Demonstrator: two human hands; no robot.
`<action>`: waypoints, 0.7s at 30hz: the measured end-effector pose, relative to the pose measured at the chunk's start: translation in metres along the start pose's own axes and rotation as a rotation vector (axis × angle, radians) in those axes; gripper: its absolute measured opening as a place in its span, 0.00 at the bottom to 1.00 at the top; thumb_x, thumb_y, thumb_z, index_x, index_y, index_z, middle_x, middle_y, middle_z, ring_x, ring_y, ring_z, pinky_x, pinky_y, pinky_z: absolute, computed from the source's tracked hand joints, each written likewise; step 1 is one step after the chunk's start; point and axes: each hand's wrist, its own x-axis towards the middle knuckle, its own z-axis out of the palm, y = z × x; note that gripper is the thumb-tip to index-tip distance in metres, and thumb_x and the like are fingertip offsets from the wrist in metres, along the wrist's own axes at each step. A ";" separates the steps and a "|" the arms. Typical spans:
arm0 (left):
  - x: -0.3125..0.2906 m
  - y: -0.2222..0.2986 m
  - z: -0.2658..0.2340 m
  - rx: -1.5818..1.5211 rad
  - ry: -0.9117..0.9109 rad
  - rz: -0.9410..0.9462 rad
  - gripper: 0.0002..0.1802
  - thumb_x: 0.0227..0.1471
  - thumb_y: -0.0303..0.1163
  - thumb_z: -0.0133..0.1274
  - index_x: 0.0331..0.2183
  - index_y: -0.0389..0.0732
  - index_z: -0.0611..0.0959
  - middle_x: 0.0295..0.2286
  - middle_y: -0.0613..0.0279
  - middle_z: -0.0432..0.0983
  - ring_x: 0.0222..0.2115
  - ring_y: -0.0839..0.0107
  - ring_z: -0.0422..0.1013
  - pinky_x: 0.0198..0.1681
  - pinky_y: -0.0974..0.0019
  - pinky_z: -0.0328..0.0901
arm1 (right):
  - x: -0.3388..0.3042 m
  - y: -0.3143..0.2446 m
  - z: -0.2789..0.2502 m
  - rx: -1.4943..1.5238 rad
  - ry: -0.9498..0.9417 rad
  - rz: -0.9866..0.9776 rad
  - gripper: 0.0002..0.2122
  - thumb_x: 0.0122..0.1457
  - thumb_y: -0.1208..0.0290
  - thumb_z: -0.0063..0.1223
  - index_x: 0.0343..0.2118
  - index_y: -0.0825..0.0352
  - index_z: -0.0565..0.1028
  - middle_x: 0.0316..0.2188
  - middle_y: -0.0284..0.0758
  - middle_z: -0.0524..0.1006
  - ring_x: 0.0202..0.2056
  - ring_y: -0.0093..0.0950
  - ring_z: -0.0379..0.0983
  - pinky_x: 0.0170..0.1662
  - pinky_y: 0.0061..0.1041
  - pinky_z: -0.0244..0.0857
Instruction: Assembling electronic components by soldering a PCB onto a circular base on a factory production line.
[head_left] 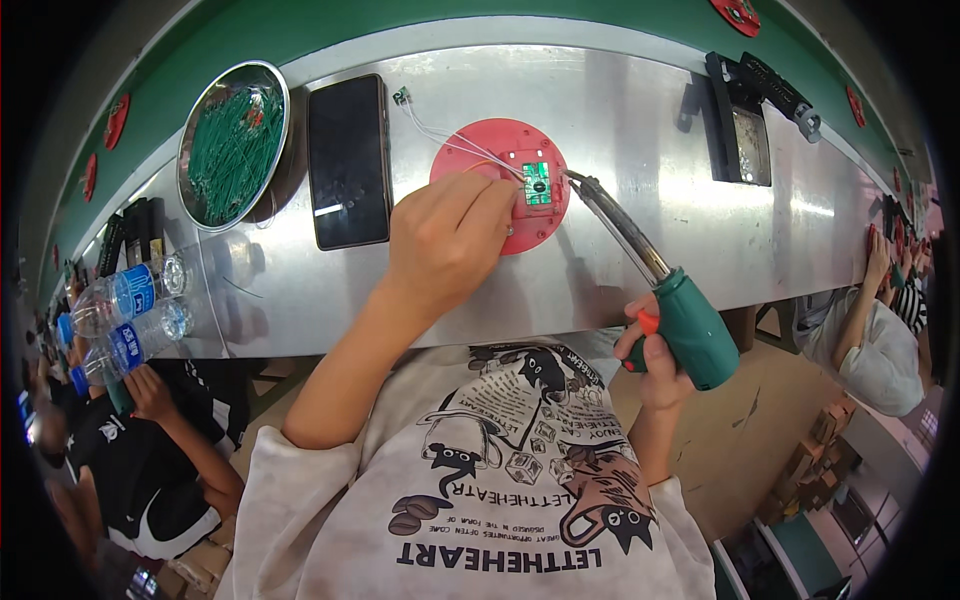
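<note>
A round red plastic disc (500, 133) lies on the metal bench with a small green circuit board (537, 184) set in it. Thin white wires (452, 138) run from the board to a tiny green board (402, 97) beyond the disc's left edge. My left hand (450, 235) rests over the disc's left part, fingers pinched beside the board; what they grip is hidden. My right hand (655, 360) is wrapped round the green handle of a soldering gun (690, 330), a finger at its red trigger. Its tip comes close to the board's right side, at the disc's edge.
Left of the disc lies a dark phone (348, 162), beside a metal bowl (283, 125) of green wires. Plastic bottles (130, 290) stand at the left. A black holder (735, 125) sits at the back right. Other people work on both sides; a sleeve (870, 350) shows at right.
</note>
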 end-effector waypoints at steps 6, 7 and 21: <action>0.000 0.002 0.001 0.015 0.023 -0.030 0.07 0.45 0.22 0.62 0.30 0.38 0.83 0.25 0.62 0.76 0.23 0.65 0.74 0.23 0.63 0.68 | -0.001 0.004 0.004 0.013 -0.005 0.004 0.24 0.63 0.62 0.56 0.52 0.81 0.72 0.39 0.47 0.79 0.19 0.27 0.74 0.24 0.23 0.64; -0.001 0.005 0.000 -0.007 0.010 -0.078 0.06 0.46 0.22 0.63 0.30 0.38 0.82 0.25 0.62 0.76 0.23 0.64 0.74 0.24 0.62 0.69 | -0.002 0.005 0.002 0.013 -0.004 0.002 0.24 0.63 0.62 0.56 0.52 0.81 0.72 0.39 0.47 0.79 0.19 0.27 0.74 0.24 0.23 0.64; 0.009 0.023 -0.031 -0.138 -0.215 -0.265 0.09 0.51 0.20 0.60 0.37 0.36 0.83 0.30 0.55 0.78 0.29 0.54 0.76 0.31 0.56 0.72 | -0.009 0.008 -0.006 0.139 -0.054 0.000 0.16 0.61 0.83 0.52 0.52 0.78 0.72 0.46 0.51 0.79 0.26 0.26 0.75 0.29 0.25 0.73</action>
